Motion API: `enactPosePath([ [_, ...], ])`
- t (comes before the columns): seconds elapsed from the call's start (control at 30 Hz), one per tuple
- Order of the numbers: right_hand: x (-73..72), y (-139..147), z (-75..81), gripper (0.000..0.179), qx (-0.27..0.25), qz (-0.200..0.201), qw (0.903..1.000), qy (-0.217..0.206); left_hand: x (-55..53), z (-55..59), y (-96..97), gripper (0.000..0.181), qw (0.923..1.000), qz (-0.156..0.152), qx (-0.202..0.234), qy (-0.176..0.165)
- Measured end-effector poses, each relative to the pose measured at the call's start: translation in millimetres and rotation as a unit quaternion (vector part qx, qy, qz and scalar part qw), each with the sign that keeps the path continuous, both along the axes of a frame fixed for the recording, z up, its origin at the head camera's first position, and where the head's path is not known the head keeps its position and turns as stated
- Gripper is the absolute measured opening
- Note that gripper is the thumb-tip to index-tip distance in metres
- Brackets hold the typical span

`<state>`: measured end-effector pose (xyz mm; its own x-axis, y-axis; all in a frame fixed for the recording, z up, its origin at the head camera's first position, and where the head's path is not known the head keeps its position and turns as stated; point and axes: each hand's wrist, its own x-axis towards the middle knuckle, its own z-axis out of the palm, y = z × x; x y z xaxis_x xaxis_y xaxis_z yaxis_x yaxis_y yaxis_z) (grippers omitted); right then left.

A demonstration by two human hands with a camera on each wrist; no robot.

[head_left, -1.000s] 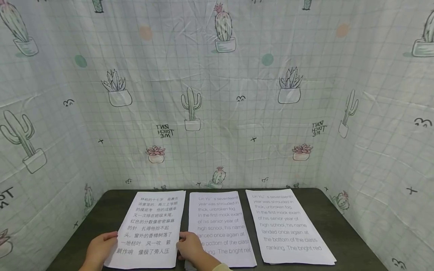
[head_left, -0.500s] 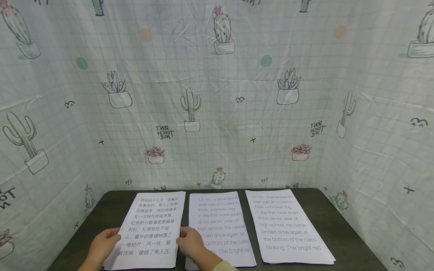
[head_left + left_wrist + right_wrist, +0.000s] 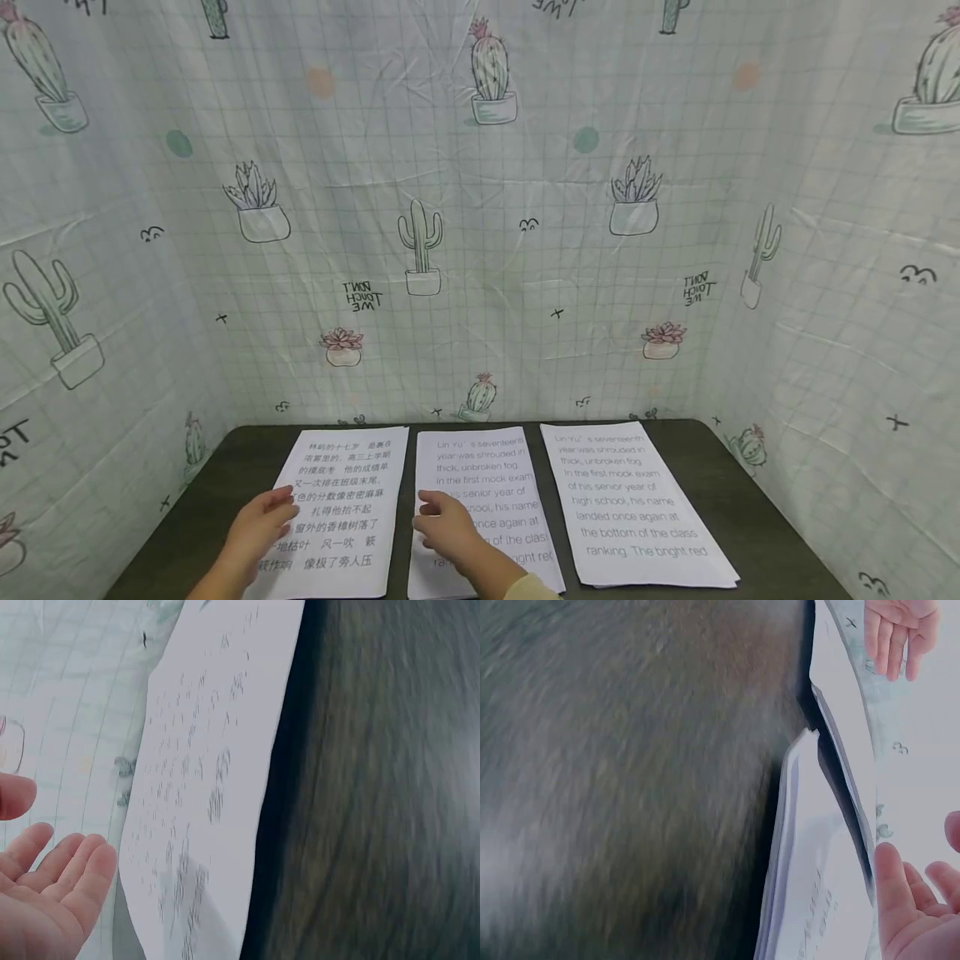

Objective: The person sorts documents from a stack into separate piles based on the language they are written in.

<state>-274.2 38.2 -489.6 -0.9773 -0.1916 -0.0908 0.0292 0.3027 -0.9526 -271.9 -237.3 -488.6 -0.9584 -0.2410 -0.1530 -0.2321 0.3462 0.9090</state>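
Note:
A stack of paper sheets with Chinese print (image 3: 337,500) lies at the left of the dark table. My left hand (image 3: 258,529) hovers over its left edge, fingers relaxed and holding nothing; in the left wrist view that hand's palm (image 3: 56,900) shows beside the sheets. In the middle lies a paper stack printed in English (image 3: 480,467). Above its left side is my right hand (image 3: 450,527), loosely bent and with nothing in it, hiding some of the print. The right wrist view shows both the right hand (image 3: 915,915) and the left hand (image 3: 900,634) apart from the paper.
A second English-printed stack (image 3: 637,517) lies at the right, its sheets slightly uneven at the bottom corner. The dark wood table (image 3: 738,492) is enclosed at the back and sides by a cactus-patterned cloth (image 3: 480,333).
Both hands have come off the sides of the Chinese-printed stack and risen. The left hand has moved up and inward, the right hand up and to the right over the middle stack.

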Motion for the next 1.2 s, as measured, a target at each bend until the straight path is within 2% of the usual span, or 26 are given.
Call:
enactPosePath([
  [0.5, -5.4, 52.2, 3.5, 0.048, 0.021, -0.027, 0.9994, 0.007, -10.0, -6.6, 68.2, 0.052, 0.9969, -0.064, 0.025, 0.040],
  [0.7, -9.4, 79.1, 5.1, 0.048, 0.040, -0.044, 0.9980, 0.019, -14.2, -5.1, 92.5, 0.051, 0.9966, -0.069, 0.028, 0.035],
  [0.87, -9.9, 100.1, 8.7, 0.050, 0.053, -0.060, 0.9965, 0.023, -19.0, -2.4, 107.4, 0.051, 0.9956, -0.080, 0.038, 0.030],
  [1.2, -7.3, 131.8, 10.1, 0.050, 0.069, -0.111, 0.9911, 0.023, -25.2, -7.0, 124.3, 0.053, 0.9931, -0.102, 0.048, 0.032],
])
